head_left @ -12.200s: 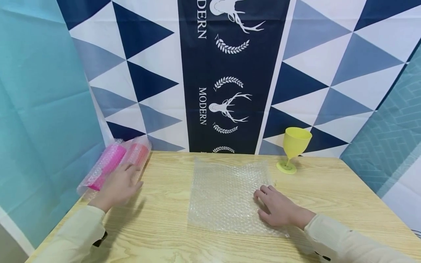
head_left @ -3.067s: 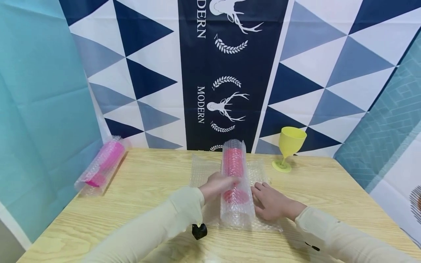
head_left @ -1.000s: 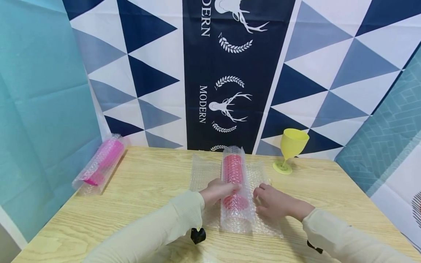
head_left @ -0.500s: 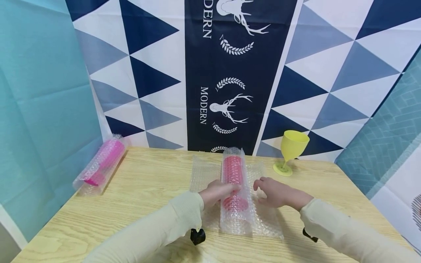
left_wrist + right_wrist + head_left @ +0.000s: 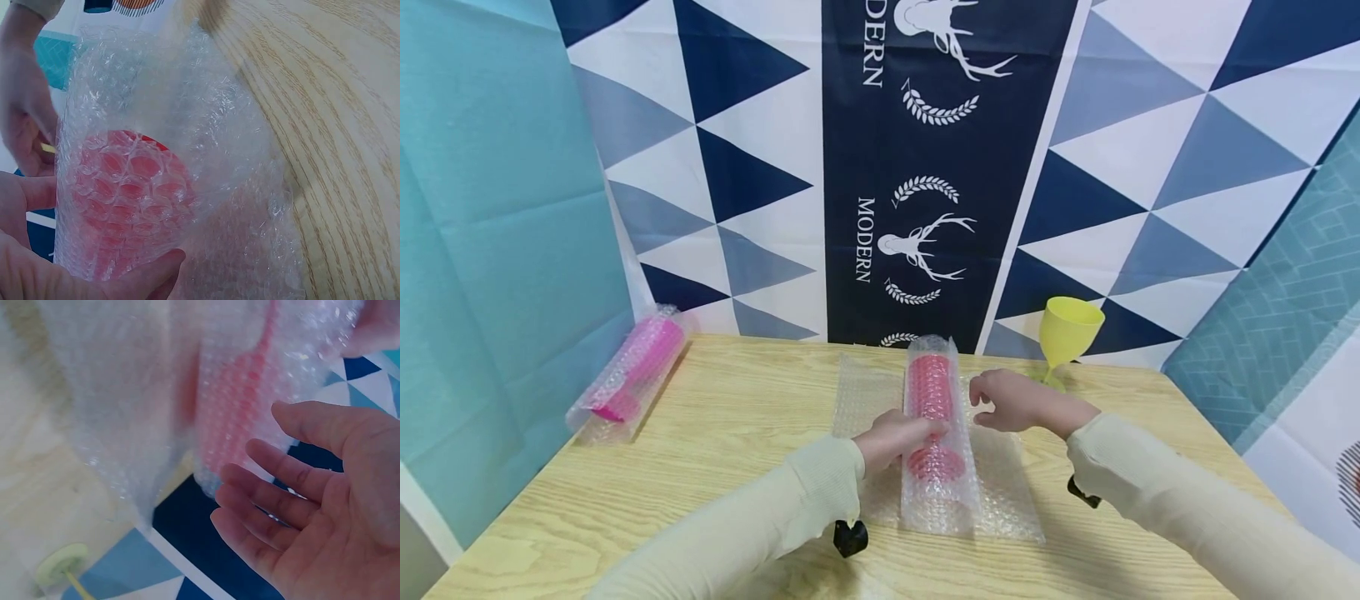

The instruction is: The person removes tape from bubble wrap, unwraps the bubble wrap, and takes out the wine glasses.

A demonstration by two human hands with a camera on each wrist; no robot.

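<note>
A red goblet [image 5: 931, 387], rolled in bubble wrap, lies lengthwise on a flat bubble wrap sheet [image 5: 1004, 483] at mid-table. My left hand [image 5: 895, 442] grips the wrapped goblet around its narrow stem; in the left wrist view its thumb [image 5: 147, 275] presses the wrap beside the red base [image 5: 131, 181]. To the right, my right hand [image 5: 1011, 402] hovers over the sheet's right part, fingers loosely bent and holding nothing. The right wrist view shows that palm and fingers [image 5: 275, 500] apart from the wrapped goblet [image 5: 234, 400]. Wrap hides some of the left fingers.
A pink goblet [image 5: 643, 362] in bubble wrap lies along the table's left edge. At the back right stands an unwrapped yellow goblet [image 5: 1069, 332], its foot partly behind my right hand. Patterned cloth [image 5: 760, 167] hangs behind the wooden table [image 5: 730, 467].
The wrapped red goblet went from beside the pink one onto the sheet, where my left hand holds it still. My right hand has just lifted off the sheet and moved toward the back.
</note>
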